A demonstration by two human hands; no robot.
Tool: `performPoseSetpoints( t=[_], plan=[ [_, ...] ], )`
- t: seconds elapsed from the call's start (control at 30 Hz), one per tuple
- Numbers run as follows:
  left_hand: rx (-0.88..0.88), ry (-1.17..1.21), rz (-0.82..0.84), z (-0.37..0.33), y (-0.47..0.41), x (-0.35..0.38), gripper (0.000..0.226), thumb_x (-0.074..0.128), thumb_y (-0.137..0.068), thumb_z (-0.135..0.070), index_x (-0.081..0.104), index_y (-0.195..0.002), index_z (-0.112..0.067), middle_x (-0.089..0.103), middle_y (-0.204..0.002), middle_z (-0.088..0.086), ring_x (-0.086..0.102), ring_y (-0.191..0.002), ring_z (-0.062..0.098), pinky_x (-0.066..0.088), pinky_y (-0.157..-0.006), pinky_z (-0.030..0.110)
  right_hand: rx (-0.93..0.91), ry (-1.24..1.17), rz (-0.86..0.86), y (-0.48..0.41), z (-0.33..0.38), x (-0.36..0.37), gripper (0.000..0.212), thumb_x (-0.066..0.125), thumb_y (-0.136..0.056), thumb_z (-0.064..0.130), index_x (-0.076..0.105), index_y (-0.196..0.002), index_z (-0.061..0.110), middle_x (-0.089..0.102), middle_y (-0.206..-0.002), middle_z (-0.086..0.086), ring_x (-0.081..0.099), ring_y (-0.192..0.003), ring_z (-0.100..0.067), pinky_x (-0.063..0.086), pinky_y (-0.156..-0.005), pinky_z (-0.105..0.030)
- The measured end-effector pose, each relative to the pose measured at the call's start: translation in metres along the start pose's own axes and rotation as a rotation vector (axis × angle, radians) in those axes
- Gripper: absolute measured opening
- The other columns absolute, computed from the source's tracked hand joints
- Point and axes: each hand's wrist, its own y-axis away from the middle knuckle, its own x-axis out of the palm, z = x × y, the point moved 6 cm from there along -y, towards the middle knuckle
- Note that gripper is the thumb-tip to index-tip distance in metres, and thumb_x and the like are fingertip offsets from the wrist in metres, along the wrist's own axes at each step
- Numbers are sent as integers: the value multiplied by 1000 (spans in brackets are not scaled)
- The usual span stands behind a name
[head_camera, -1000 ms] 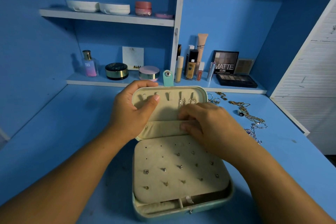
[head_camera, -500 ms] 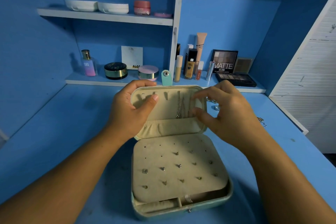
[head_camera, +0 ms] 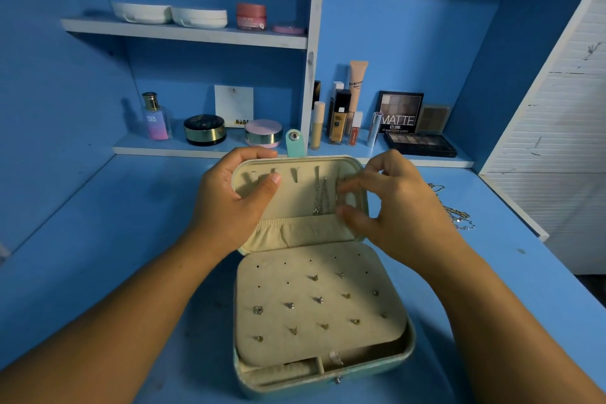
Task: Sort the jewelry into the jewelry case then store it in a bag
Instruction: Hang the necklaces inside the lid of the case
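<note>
Now right hand [head_camera: 393, 207] up from pocket [head_camera: 295, 233] to right side of lid [head_camera: 295, 193], fingers curled, grip unclear; left hand [head_camera: 229, 207] grips lid left edge. Open jewelry case [head_camera: 406, 348] on table [head_camera: 98, 256]: chains [head_camera: 319, 197] in lid, studs [head_camera: 318, 299] on pad [head_camera: 360, 331].

A teal, cream-lined jewelry case [head_camera: 407, 349] sits open mid-bench [head_camera: 98, 256], stud earrings [head_camera: 317, 299] pinned across its base panel. The left hand [head_camera: 229, 203] grips the raised lid's left edge. The right hand [head_camera: 393, 207] curls beside thin silver chains [head_camera: 319, 197] hanging inside; its fingertips are too blurred to show a hold. Loose chains [head_camera: 459, 216] lie near the bench's right edge.
</note>
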Motion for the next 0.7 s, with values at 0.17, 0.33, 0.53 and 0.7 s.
performPoseSetpoints(
  t=[0.17,0.33,0.53,0.7],
  plan=[
    [-93,-34,-6,8,0,0,26,73,-85,-17,64,-93,-39,66,-99,-16,63,-89,-3,48,-69,7,59,-61,-25,-1,-5,-4,22,75,-78,34,72,-99,28,50,-99,5,51,-89,-13,45,-72,-23],
    [-229,-1,40,18,2,5,24,72,-86,-14,64,-95,-35,69,-93,-10,66,-72,-5,51,-55,12,399,-61,-66,-1,-70,-20,16,66,-86,37,69,-99,29,52,-104,6,55,-85,-13,38,-71,-24],
    [-323,-89,153,29,8,16,18,71,-87,-16,64,-94,-31,69,-92,-9,66,-82,9,50,-65,23,550,-33,176,9,-115,-6,6,64,-88,26,69,-92,25,67,-99,2,53,-80,-11,35,-72,-21],
    [-310,-215,195,31,10,18,18,70,-87,-18,62,-94,-33,66,-90,-11,61,-79,5,43,-63,21,541,12,203,8,-116,-1,9,62,-89,24,68,-96,25,60,-97,5,50,-85,-13,35,-73,-23]
  ],
)
